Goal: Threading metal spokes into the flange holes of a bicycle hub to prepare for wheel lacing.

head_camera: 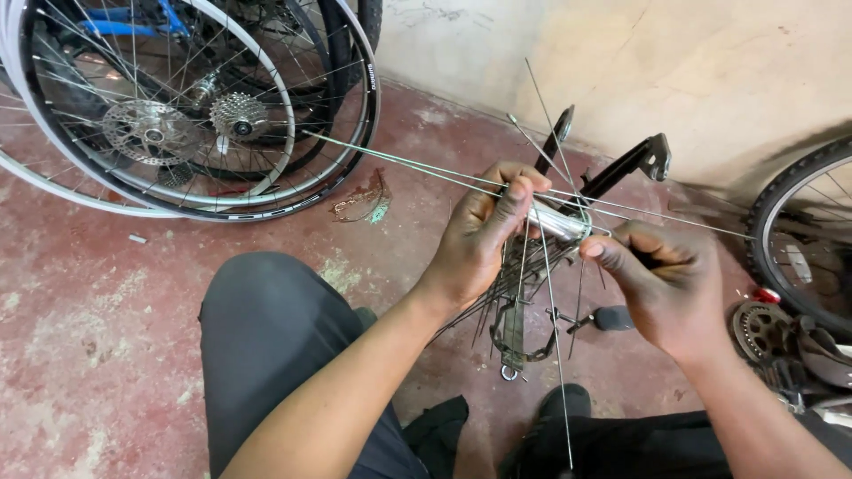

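Just right of the frame's centre, the left hand (484, 235) closes its grip around a shiny silver wheel hub (559, 222), thumb and fingers wrapped over the near end so that part of the hub is hidden. The right hand (661, 288), at centre right, pinches a thin spoke (657, 215) where it meets the hub's flange; its fingertips cover the joint, so how the spoke seats there cannot be made out. More loose spokes (399, 162) fan out from the hub toward the upper left and downward, thin and hard to count. Behind the hands a black metal bracket (635, 164) is partly blocked. A stack of bicycle wheels (191, 111) in the upper left is cut by the frame edge, as is a tyre (799, 222) at right. A dark trouser knee (266, 328) covers the red floor (80, 319) at lower centre.
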